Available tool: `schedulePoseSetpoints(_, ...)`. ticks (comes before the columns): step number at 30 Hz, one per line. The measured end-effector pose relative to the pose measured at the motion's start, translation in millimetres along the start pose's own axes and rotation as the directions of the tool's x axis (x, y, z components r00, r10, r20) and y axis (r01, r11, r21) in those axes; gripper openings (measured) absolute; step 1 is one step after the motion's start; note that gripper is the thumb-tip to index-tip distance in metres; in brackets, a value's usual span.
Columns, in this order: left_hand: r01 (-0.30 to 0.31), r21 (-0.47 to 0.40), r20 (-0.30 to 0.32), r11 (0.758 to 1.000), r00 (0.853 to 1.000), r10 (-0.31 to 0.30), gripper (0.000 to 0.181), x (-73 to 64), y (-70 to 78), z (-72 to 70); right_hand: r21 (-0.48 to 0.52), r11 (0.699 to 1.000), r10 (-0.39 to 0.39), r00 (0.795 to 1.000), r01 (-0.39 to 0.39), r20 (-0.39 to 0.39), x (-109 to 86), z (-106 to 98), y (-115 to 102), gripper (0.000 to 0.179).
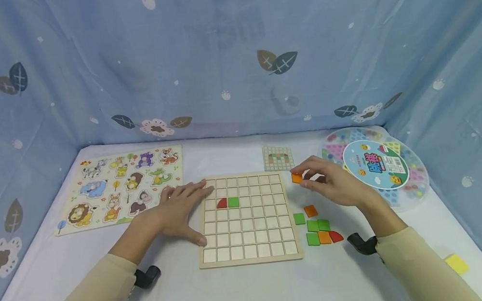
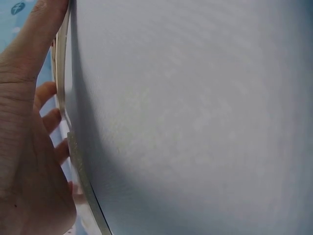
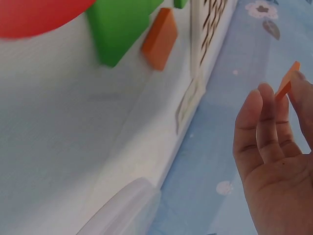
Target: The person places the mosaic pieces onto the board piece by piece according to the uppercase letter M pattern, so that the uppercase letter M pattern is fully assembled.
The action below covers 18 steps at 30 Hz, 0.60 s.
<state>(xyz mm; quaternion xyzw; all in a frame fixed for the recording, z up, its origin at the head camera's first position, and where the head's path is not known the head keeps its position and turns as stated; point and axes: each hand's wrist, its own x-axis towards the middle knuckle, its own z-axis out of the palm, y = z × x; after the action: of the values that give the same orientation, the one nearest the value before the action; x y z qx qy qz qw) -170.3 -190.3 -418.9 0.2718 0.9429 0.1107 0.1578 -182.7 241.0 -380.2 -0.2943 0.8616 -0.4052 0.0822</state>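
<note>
A wooden grid board (image 1: 251, 261) lies in the middle of the table. One red quarter-round tile (image 1: 222, 203) and a green square tile (image 1: 233, 202) sit side by side in its cells. My left hand (image 1: 177, 212) rests along the board's left edge, thumb and fingers spread and touching the frame. Above the table, just right of the board's upper right corner, my right hand (image 1: 333, 180) pinches an orange square tile (image 1: 297, 178) between thumb and fingertips; the right wrist view shows this tile (image 3: 287, 81) held on edge. Loose green, orange and red tiles (image 1: 312, 226) lie below that hand.
Behind the board lies a small pattern card (image 1: 278, 158). An animal puzzle board (image 1: 118, 191) is at the left, and a round clear game case (image 1: 375, 164) at the right. Something yellow (image 1: 456, 263) lies near the right edge. Blue patterned cloth (image 1: 222, 50) hangs behind the table.
</note>
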Motion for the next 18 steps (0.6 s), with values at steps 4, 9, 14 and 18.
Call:
schedulePoseSetpoints(4, 0.005, -0.005, 0.005, 1.000, 1.000, -0.004, 0.136, -2.1, -2.1, 2.3, 0.007, 1.000, -0.007, 1.000, 0.007, 0.023, 6.3, 6.5, -5.0, 0.031)
schedulePoseSetpoints(9, 0.000, -0.013, -0.007, 1.000, 1.000, 0.000, 0.134, -2.8, -2.4, 3.1, 0.014, 0.999, -0.031, 0.999, 0.030, 0.034, 17.2, 12.5, -12.2, 0.032)
schedulePoseSetpoints(14, 0.000, -0.002, 0.009, 1.000, 1.000, 0.000, 0.135, 0.1, -0.8, 0.2, 0.029, 0.998, -0.051, 0.997, 0.050, 0.054, 29.2, 17.3, -19.2, 0.033)
schedulePoseSetpoints(18, 0.001, 0.005, 0.017, 1.000, 1.000, -0.001, 0.136, 1.8, -1.8, 0.0, 0.058, 0.996, -0.066, 0.996, 0.062, 0.063, 37.1, 22.7, -21.5, 0.034)
